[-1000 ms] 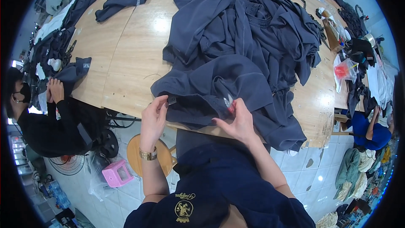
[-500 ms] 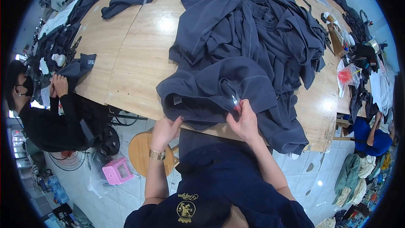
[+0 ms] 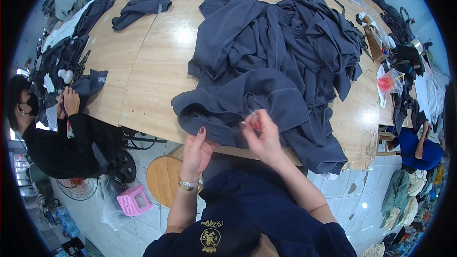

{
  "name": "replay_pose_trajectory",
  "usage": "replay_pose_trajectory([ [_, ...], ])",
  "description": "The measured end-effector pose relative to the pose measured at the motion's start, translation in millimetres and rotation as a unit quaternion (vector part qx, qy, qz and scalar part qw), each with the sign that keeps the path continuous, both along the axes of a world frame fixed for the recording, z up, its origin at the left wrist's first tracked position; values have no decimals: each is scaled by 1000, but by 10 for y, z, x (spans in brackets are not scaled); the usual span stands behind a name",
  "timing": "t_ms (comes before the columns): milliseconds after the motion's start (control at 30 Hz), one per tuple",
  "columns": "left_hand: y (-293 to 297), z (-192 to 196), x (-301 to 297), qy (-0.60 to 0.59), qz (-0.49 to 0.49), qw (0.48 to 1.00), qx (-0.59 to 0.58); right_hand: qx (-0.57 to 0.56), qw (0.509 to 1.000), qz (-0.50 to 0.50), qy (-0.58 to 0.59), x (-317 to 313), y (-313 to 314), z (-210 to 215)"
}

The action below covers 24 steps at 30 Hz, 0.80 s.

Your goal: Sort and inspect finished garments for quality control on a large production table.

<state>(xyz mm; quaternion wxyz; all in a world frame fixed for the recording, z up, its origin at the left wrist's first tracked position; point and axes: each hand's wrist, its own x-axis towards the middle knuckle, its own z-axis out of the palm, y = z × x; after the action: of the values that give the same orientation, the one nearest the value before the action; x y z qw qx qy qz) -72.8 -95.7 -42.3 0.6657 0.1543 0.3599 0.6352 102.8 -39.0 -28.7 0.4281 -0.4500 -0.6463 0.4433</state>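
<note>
A dark grey garment (image 3: 266,90) with a gathered, open waistband lies at the near table edge, its opening toward me. My left hand (image 3: 197,151) pinches the waistband's near edge, thumb on top. My right hand (image 3: 262,138), a little blurred, is closed around small red-handled thread snips (image 3: 256,123), at the right end of the opening. Fingers cover most of the snips. Behind the waistband, more dark grey garments (image 3: 238,33) lie heaped and overlapping.
The wooden table (image 3: 152,76) carries another dark folded piece (image 3: 141,10) at far left. A co-worker in black (image 3: 62,138) sits on the left, handling dark cloth. A round wooden stool (image 3: 164,181) and a pink plastic stool (image 3: 134,200) stand below. Clutter and a bag with red contents (image 3: 388,82) lie right.
My left hand has moved right along the waistband and turned its palm more upward. My right hand has shifted slightly left with the snips, and the waistband opening has narrowed.
</note>
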Motion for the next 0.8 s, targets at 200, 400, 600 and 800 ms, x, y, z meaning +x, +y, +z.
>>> replay_pose_trajectory([
  [200, 8, 68, 122, -1, -26, 998, 53, 34, 994, 100, 1, -259, 54, 34],
  [400, 11, 16, 125, -12, -47, 998, 46, -134, 962, -29, 235, -72, 158, -228],
  [600, 23, 13, 121, 74, -54, 994, 64, -83, 983, -61, 151, 117, 128, -194],
  [800, 51, 31, 131, 74, -26, 996, 46, 1, 994, -14, 108, 110, -9, -195],
])
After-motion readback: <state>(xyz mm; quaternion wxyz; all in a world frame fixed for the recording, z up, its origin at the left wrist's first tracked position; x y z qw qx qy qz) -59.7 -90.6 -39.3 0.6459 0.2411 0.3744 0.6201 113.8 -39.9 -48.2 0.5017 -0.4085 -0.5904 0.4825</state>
